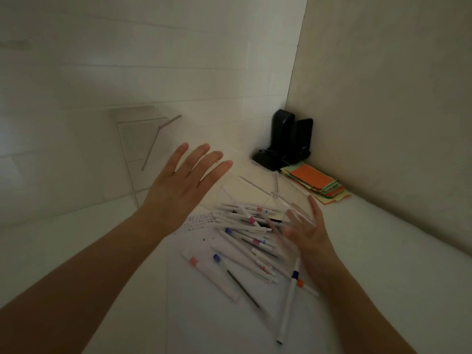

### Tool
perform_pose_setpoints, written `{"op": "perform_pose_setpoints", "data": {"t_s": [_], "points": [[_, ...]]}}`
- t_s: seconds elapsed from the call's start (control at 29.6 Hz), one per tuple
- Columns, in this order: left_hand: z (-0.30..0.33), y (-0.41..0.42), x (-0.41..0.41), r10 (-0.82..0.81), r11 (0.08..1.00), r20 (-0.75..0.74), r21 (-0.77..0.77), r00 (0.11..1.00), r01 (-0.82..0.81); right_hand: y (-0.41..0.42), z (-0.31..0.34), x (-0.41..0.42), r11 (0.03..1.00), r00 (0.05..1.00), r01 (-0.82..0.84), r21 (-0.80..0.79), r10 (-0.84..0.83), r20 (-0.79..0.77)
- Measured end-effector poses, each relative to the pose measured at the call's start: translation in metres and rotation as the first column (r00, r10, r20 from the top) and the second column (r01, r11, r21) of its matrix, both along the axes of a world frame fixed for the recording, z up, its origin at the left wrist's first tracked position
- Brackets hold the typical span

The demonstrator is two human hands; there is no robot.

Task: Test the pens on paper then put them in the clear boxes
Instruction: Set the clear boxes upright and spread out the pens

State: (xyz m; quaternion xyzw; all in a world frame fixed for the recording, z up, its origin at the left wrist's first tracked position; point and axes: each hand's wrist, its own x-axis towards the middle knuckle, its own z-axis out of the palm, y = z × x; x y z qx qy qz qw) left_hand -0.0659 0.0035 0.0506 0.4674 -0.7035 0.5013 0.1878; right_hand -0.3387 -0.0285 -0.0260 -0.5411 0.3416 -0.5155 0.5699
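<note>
Your left hand [176, 190] is raised over the white counter [383, 251], back to the camera, fingers straight and spread, holding nothing. Your right hand [310, 229] sits at the right edge of the loose pile of white-barrelled pens with coloured caps [245, 226], fingers splayed toward the pile; its fingertips are blurred behind a clear plastic box [297, 213], so you cannot tell if it touches the box or the pens, but nothing looks gripped. The pile lies on a white sheet of paper with small ink marks [204, 233], spread on the counter between your two forearms. A thick white marker with a pink band [209, 277] lies left of the pile, a thin dark pen [242, 288] just beside it. A long white pen with a blue band [288, 300] lies near your right wrist, crossing a short one with an orange band [306, 287]. Further clear plastic panels [255, 185] stand behind the pile. A stack of orange, green and yellow paper slips [316, 183] sits near the right wall, beside a black device [286, 139] in the corner. A clear sheet [135, 139] leans on the tiled wall at the back left.
</note>
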Motion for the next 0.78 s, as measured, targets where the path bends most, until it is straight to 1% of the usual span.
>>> {"op": "perform_pose_setpoints", "data": {"t_s": [0.1, 0.24, 0.3, 0.37, 0.44, 0.51, 0.54, 0.61, 0.64, 0.68, 0.71, 0.74, 0.78], "points": [[0.004, -0.002, -0.003, -0.022, 0.998, -0.027, -0.058, 0.999, 0.021, 0.000, 0.007, 0.003, 1.000, 1.000, -0.005, -0.021, 0.005, 0.016], [0.005, -0.009, -0.019, -0.076, 0.991, -0.187, -0.124, 0.979, 0.053, 0.000, 0.024, 0.009, 0.998, 0.996, 0.031, -0.052, -0.026, 0.085], [0.004, -0.013, -0.030, -0.092, 0.994, -0.301, -0.077, 0.949, 0.072, -0.001, 0.035, 0.017, 0.995, 0.996, 0.050, -0.088, -0.044, 0.075], [0.004, -0.015, -0.042, -0.091, 0.994, -0.437, 0.017, 0.895, 0.110, -0.001, 0.047, 0.030, 0.987, 0.997, 0.069, -0.145, -0.064, 0.037], [0.005, -0.019, -0.049, -0.096, 0.982, -0.576, 0.078, 0.812, 0.172, 0.000, 0.062, 0.044, 0.978, 0.996, 0.084, -0.194, -0.082, 0.019], [0.005, -0.025, -0.050, -0.098, 0.968, -0.707, 0.096, 0.700, 0.233, -0.003, 0.073, 0.057, 0.973, 0.996, 0.094, -0.209, -0.090, 0.028], [0.005, -0.027, -0.050, -0.101, 0.957, -0.776, 0.096, 0.623, 0.275, -0.006, 0.077, 0.064, 0.973, 0.996, 0.084, -0.215, -0.083, 0.010], [0.004, -0.030, -0.049, -0.083, 0.922, -0.901, 0.094, 0.427, 0.376, -0.012, 0.081, 0.081, 0.971, 0.994, 0.052, -0.234, -0.073, -0.083], [0.003, -0.032, -0.049, -0.058, 0.903, -0.940, 0.094, 0.336, 0.418, -0.016, 0.083, 0.091, 0.969, 0.988, 0.052, -0.241, -0.085, -0.129], [0.002, -0.034, -0.047, -0.034, 0.889, -0.963, 0.093, 0.267, 0.449, -0.022, 0.083, 0.101, 0.966, 0.980, 0.072, -0.247, -0.115, -0.162], [0.001, -0.037, -0.043, -0.013, 0.877, -0.975, 0.096, 0.222, 0.470, -0.028, 0.084, 0.111, 0.962, 0.971, 0.103, -0.251, -0.152, -0.184], [-0.002, -0.039, -0.036, 0.016, 0.866, -0.981, 0.112, 0.196, 0.487, -0.033, 0.086, 0.119, 0.959, 0.963, 0.129, -0.252, -0.182, -0.201], [-0.005, -0.040, -0.028, 0.062, 0.854, -0.980, 0.151, 0.191, 0.498, -0.039, 0.087, 0.127, 0.958, 0.956, 0.140, -0.251, -0.197, -0.216]]}}
